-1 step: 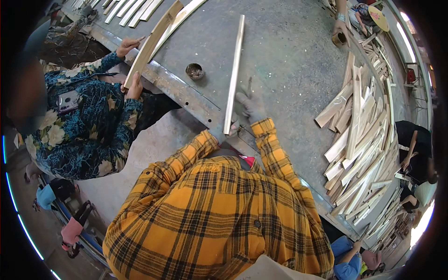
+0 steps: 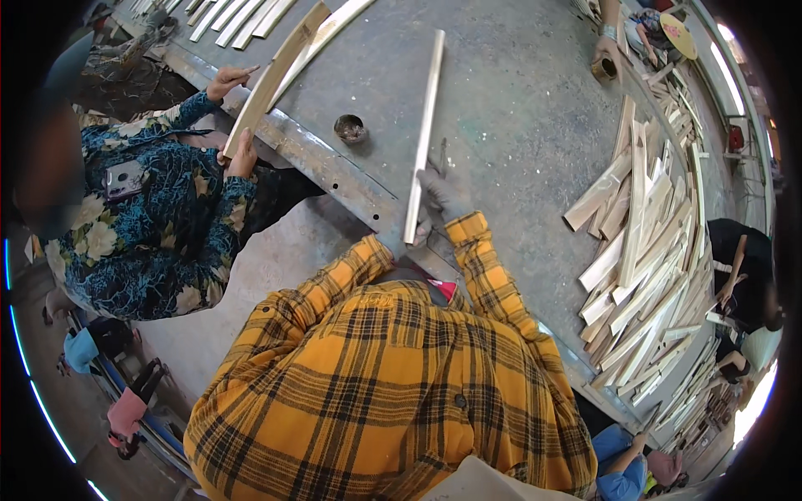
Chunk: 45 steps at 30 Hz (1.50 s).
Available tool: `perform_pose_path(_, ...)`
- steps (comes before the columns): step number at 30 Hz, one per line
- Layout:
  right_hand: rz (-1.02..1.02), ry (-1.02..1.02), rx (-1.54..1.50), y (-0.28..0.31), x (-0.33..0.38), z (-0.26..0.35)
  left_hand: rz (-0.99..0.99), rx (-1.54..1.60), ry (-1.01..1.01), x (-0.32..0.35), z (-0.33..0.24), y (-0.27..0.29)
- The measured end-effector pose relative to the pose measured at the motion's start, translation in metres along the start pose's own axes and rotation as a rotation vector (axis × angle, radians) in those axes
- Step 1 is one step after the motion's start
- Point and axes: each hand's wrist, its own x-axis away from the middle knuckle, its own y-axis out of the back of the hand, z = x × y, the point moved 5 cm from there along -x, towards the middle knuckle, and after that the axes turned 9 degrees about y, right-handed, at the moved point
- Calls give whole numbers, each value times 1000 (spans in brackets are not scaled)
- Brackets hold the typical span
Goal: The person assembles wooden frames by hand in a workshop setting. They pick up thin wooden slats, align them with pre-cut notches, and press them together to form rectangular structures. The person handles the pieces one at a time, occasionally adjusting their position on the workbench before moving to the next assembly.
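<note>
At the left, beyond the near edge of the table (image 2: 518,92), a co-worker in a flowered shirt (image 2: 150,217) holds a curved board (image 2: 269,83) by its near end, which reaches out past this edge. Several light slats (image 2: 242,23) lie toward the left end of the table. A small round bowl (image 2: 350,129) stands near the same near edge, inside it. The left hand (image 2: 421,232) is narrow, its fingers bent around the lower end of a wood strip (image 2: 425,125), close to the table's near edge; the strip points toward the far edge. The right hand (image 2: 443,194) is half curled and touches the strip's right side; whether it grips, I cannot tell. Ahead of it is a thin dark shape (image 2: 443,152), finger or tool, unclear. Farther right, another person's hand (image 2: 609,52) is at a brown cup (image 2: 604,70). A pile of wood pieces (image 2: 643,250) covers the table's right side.
</note>
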Motion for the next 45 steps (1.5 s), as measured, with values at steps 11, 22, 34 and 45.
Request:
perform_pose_path(11, -375, 413, 244, 145, 77, 70, -671, -1177, -441, -15, -177, -33)
perform_pose_path(22, -1136, 195, 1210, 296, 130, 152, -2087, -1771, 174, -46, -378, 90)
perform_pose_path(34, -937, 16, 1352, 236, 97, 93, -1803, -1777, -82, -52, -409, 96)
perform_pose_path(45, -601, 228, 1055, 120, 62, 119, -342, -571, -158, -105, -377, 5)
